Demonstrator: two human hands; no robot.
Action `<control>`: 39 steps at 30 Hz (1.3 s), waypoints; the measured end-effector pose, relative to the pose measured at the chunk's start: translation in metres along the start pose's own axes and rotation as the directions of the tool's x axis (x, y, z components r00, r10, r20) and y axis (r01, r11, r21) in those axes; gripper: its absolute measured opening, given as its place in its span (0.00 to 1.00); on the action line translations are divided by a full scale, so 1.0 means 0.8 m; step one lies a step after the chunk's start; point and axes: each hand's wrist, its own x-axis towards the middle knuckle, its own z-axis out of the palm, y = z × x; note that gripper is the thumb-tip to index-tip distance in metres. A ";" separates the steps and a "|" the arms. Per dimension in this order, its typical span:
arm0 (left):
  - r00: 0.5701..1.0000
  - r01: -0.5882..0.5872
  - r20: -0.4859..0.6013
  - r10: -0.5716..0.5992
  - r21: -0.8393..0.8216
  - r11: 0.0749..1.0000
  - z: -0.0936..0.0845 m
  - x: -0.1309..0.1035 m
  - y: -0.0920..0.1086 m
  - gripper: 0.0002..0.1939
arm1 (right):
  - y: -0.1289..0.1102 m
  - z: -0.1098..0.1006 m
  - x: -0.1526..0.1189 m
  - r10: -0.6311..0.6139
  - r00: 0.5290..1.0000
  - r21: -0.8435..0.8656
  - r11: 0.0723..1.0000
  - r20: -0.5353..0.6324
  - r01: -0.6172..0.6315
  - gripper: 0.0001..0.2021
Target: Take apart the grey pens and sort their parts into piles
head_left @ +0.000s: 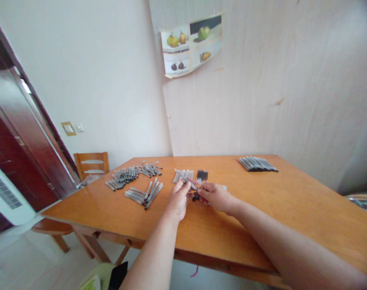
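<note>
My left hand [180,197] is closed around a slim grey-white pen [183,177], which slants up and to the left above the table. At the pen's lower end, the fingers of my right hand [215,196] are pinched on it. Small black pieces [196,197] lie between and beneath the hands, partly hidden. Just behind the hands are a row of clear white tubes [186,175] and a bundle of dark thin sticks [202,175]. Part of another pale item shows behind my right hand.
On the wooden table [292,201], loose pens with black ends [124,177] are spread at the left, with another group [144,194] nearer. A neat pen pile [257,164] lies at the back right. A wooden chair [92,163] stands beyond the left edge.
</note>
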 end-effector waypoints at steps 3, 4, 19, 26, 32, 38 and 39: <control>1.000 -0.002 -0.012 0.002 -0.025 1.000 0.000 0.001 0.000 0.16 | 0.000 -0.001 0.000 -0.048 0.999 -0.089 0.995 -0.012 0.046 0.12; 1.000 -0.004 -0.018 0.003 -0.026 1.000 0.001 0.002 0.000 0.16 | 0.001 -0.001 0.000 -0.059 0.998 -0.116 0.992 -0.016 0.057 0.12; 0.997 -0.001 -0.079 -0.003 -0.052 0.999 0.005 0.001 0.001 0.17 | -0.007 -0.002 -0.002 -0.233 0.964 -0.450 0.879 -0.124 0.155 0.08; 0.996 -0.017 -0.089 0.009 -0.093 0.996 0.005 0.001 0.002 0.19 | -0.006 -0.001 -0.004 -0.200 0.976 -0.417 0.897 -0.085 0.147 0.13; 0.994 -0.027 -0.105 0.021 -0.058 0.998 0.000 0.004 -0.005 0.19 | -0.005 -0.001 -0.002 -0.193 0.978 -0.425 0.894 -0.078 0.142 0.10; 0.994 -0.037 -0.103 0.029 -0.078 0.996 0.002 0.004 -0.004 0.19 | -0.004 0.001 -0.002 -0.185 0.976 -0.402 0.907 -0.111 0.127 0.10; 0.994 -0.037 -0.108 0.029 -0.073 0.997 0.002 0.004 -0.004 0.19 | -0.003 0.000 -0.003 -0.185 0.979 -0.392 0.910 -0.088 0.137 0.11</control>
